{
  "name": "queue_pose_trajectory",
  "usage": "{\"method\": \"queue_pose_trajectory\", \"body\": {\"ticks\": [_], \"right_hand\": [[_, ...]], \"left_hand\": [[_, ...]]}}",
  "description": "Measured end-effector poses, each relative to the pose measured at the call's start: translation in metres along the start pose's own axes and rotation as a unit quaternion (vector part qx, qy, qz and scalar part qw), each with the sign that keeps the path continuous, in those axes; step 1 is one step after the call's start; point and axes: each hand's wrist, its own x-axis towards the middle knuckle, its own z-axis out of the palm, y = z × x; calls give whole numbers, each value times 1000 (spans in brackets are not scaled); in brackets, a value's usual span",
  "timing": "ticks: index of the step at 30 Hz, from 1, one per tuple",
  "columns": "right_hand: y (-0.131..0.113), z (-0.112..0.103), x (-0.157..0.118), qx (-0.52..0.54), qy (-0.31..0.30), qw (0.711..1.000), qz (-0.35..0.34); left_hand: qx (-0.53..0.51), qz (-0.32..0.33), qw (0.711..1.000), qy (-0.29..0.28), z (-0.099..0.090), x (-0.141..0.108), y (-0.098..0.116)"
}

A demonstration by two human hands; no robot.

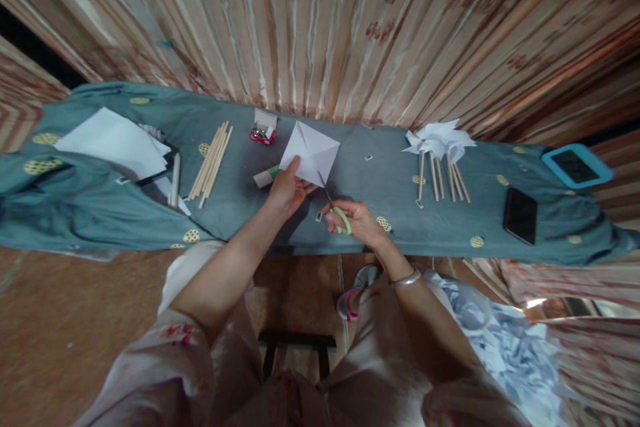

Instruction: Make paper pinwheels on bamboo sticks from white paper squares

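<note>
A creased paper square (311, 152) was held above the middle of the cloth-covered table (370, 193), with a decent bit of open cloth to its right, before the paper pinwheels (443, 141), and the front edge just below the hands. It was pinched thumb-on-top by the nearly closed left hand (289, 190), while green-handled scissors (339, 217) were gripped in the curled right hand (353, 219), tips at the square's lower corner.
</note>
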Motion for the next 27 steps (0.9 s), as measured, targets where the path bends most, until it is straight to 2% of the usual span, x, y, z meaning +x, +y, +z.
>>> {"method": "queue_pose_trajectory", "body": {"ticks": [6, 27], "right_hand": [[2, 0, 1, 4, 12, 1000, 13], [5, -2, 4, -5, 19, 1000, 24]], "left_hand": [[16, -2, 1000, 13, 2, -2, -1], [18, -15, 1000, 7, 3, -3, -5]]}}
